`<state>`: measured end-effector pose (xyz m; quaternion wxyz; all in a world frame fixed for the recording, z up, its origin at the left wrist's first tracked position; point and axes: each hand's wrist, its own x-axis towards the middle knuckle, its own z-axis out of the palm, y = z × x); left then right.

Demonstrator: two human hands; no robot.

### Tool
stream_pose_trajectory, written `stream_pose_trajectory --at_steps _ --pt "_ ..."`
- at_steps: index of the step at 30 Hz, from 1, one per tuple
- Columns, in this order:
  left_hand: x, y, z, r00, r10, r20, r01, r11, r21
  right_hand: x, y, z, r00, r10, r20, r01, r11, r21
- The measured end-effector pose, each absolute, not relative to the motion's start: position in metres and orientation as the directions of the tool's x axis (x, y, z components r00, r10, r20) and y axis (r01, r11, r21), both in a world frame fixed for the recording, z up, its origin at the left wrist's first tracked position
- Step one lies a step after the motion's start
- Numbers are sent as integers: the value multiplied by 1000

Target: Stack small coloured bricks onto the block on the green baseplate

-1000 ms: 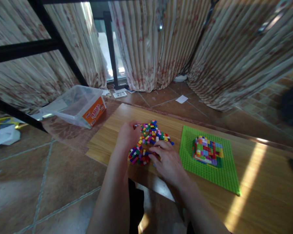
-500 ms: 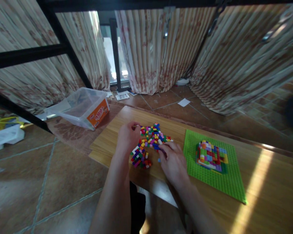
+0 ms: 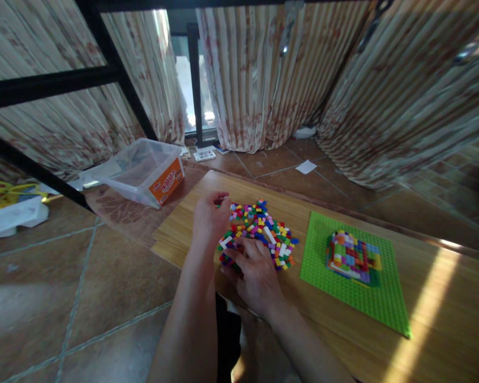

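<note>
A loose heap of small multicoloured building bricks [image 3: 281,234] is spread over the wooden table. At the heap's left edge is my left hand [image 3: 211,217], its thumb and fingers curled into a pinch. Whatever lies between those fingertips is too small to make out. My right hand [image 3: 255,274] reaches over the near left part of the heap, thumb and fingers apart, the fingertips down among the bricks and partly hiding them. To the right, a block of stacked coloured bricks [image 3: 353,257] stands on a green baseplate [image 3: 317,239].
Beyond the table's [image 3: 431,314] left end, a clear plastic bin [image 3: 139,173] with an orange label sits on a rug. Black metal bars [image 3: 115,74] cross the upper left. Striped curtains [image 3: 247,80] hang behind, and a white paper [image 3: 306,167] lies on the tiled floor.
My right hand has moved left across the heap, uncovering the bricks on its right side. My left hand stays by the heap's left edge. The whole view has shifted slightly.
</note>
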<state>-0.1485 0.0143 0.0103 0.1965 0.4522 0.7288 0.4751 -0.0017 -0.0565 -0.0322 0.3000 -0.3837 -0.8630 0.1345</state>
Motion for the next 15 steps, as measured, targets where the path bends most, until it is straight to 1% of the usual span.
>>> stream_pose_trajectory --at_steps 6,10,13,15 --pt "-148 12 11 -476 869 136 516 150 843 14 -44 -35 -450 765 460 626 638 -449" --pt "-148 10 11 -392 916 90 540 150 828 24 -36 -35 -372 797 476 693 580 -429" --pt "-147 7 13 -225 973 45 559 92 824 29 -31 -35 -290 815 502 732 526 -433" --pt "-145 4 16 -68 998 10 583 32 812 32 -29 -35 -226 830 509 729 491 -476"
